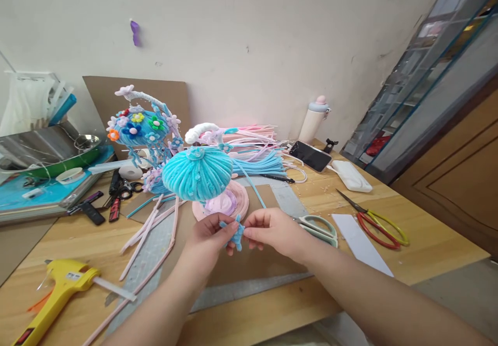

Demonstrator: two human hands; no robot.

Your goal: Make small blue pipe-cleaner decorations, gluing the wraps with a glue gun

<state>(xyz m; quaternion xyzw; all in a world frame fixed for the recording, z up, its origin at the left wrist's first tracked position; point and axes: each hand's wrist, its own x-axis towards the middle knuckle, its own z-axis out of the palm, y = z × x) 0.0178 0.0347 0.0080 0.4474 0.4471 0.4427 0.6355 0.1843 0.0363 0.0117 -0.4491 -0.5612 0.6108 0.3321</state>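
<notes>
My left hand (212,232) and my right hand (272,230) meet over the middle of the table, both pinching a small blue pipe-cleaner piece (235,235) between their fingertips. Just behind them stands a blue pipe-cleaner jellyfish dome (197,174) on a pink coiled base (237,202). A second blue jellyfish figure with coloured flowers (138,125) stands further back on the left. Loose pink pipe cleaners (150,234) lie on the cutting mat (151,252) to the left of my hands.
A yellow glue gun (58,289) lies front left. Pale green scissors (321,227), white paper (360,242) and red-and-yellow scissors (379,224) sit on the right. A phone (310,155), bottle (316,119) and pipe-cleaner bundles (254,146) are behind; clutter fills the left.
</notes>
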